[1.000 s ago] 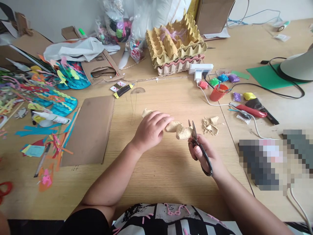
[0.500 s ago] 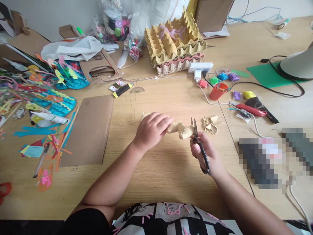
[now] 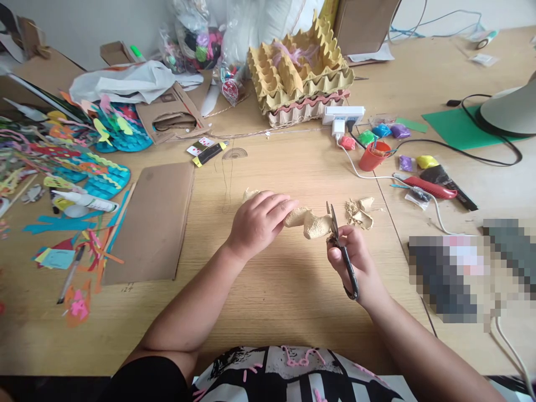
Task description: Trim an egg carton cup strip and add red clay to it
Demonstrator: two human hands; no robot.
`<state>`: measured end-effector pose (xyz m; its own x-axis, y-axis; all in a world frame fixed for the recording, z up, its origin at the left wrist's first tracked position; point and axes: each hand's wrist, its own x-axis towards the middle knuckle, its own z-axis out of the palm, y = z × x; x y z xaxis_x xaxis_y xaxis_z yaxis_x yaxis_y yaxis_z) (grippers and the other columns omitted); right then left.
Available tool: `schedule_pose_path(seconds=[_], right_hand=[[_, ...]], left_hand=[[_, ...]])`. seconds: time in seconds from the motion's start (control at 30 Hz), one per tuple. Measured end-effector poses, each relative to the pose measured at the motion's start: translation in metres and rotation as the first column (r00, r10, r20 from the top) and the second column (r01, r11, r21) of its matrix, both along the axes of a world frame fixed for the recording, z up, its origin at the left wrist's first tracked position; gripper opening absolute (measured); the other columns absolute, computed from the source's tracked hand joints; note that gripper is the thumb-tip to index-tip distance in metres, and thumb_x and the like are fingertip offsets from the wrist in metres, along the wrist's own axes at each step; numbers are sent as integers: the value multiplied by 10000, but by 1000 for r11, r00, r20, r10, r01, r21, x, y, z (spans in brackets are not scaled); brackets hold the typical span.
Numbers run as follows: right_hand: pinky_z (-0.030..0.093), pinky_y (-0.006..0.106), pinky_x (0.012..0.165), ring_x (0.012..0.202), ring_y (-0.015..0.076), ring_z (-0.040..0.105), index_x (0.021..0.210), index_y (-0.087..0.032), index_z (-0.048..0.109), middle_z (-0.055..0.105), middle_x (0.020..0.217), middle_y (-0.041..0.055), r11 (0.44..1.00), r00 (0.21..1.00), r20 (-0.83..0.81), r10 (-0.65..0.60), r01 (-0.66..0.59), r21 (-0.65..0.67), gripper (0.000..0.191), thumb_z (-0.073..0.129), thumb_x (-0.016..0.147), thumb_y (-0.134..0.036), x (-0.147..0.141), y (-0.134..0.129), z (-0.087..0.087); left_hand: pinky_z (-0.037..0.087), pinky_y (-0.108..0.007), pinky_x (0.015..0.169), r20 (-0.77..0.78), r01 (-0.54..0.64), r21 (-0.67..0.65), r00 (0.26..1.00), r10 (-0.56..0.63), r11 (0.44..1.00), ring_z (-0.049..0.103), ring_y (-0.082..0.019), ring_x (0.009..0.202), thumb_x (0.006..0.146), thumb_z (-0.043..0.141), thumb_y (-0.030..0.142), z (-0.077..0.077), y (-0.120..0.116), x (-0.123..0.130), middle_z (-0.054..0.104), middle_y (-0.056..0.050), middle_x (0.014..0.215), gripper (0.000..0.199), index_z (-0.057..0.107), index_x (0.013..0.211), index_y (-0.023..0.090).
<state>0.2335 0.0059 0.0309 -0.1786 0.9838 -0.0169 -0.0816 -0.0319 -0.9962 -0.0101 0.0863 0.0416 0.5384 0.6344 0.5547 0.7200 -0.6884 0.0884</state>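
My left hand is closed around a yellowish strip of egg carton, whose cupped end sticks out to the right of my fingers. A bit of the same strip shows beyond my knuckles on the left. In my right hand is a pair of black-handled scissors, blades pointing up and slightly parted. The blades stand against the right end of the strip; whether they pinch its edge I cannot tell. Small carton scraps lie in a heap just beyond my right hand.
Stacked egg trays stand at the back. A brown cardboard sheet and coloured paper strips lie to the left. An orange cup, a power strip with cables and a red-handled cutter are on the right.
The carton strip has shifted very slightly left, and the scissors' handles look closer together. A red object at the far left edge has mostly gone out of view.
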Motion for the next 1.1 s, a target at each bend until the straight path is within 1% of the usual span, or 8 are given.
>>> schedule_pose_path(seconds=[0.1,0.23,0.4,0.57,0.67,0.9,1.1], right_hand=[[322,228,554,619,107,363,1084,-288,451,476,790,-67,1000,1000,25,18,-19,12,375,663,1018,-589,1,-1,1],[308,230,546,612,109,360,1080,-289,451,475,781,-66,999,998,51,33,-35,30,357,651,1026,-580,1,-1,0],[301,240,542,613,116,361,1068,-289,455,470,775,-62,998,995,79,58,-60,26,346,633,1032,-583,-1,-3,-1],[311,248,557,617,120,364,1078,-294,447,465,780,-63,997,992,116,50,-56,48,313,607,1051,-562,-2,-3,2],[305,252,554,610,123,355,1076,-296,440,453,762,-68,997,990,130,57,-64,49,314,601,1054,-564,-1,-3,1],[299,267,559,617,132,348,1086,-291,437,420,725,-78,996,986,138,89,-89,-3,355,615,1039,-594,2,-5,-2],[306,272,569,619,127,357,1069,-275,447,417,711,-86,977,965,167,204,-189,-98,375,653,1017,-584,7,-1,-1]], left_hand=[[557,-430,1101,5,-6,-23,1000,7,1000,703,-260,1212,993,578,106,0,0,-2,794,-68,1317,406,734,1344,236],[554,-445,1119,17,-5,-32,1000,5,999,695,-263,1229,1002,564,108,0,2,-6,788,-73,1328,408,735,1347,241],[529,-494,1163,42,15,-50,999,-13,999,688,-268,1242,1008,550,104,1,5,-10,776,-79,1352,412,731,1350,245],[549,-476,1138,60,45,-56,997,-41,997,685,-265,1255,1010,550,105,1,5,-10,771,-88,1356,415,720,1365,235],[555,-478,1133,55,38,-49,998,-35,998,693,-259,1242,1014,548,108,1,5,-10,775,-80,1348,405,724,1354,241],[557,-492,1160,40,43,-63,998,-41,997,684,-259,1279,974,558,53,1,8,-15,762,-68,1383,475,709,1377,254],[577,-497,1146,37,73,-94,997,-69,993,668,-256,1320,911,553,-24,3,14,-26,754,-51,1410,556,712,1359,264]])
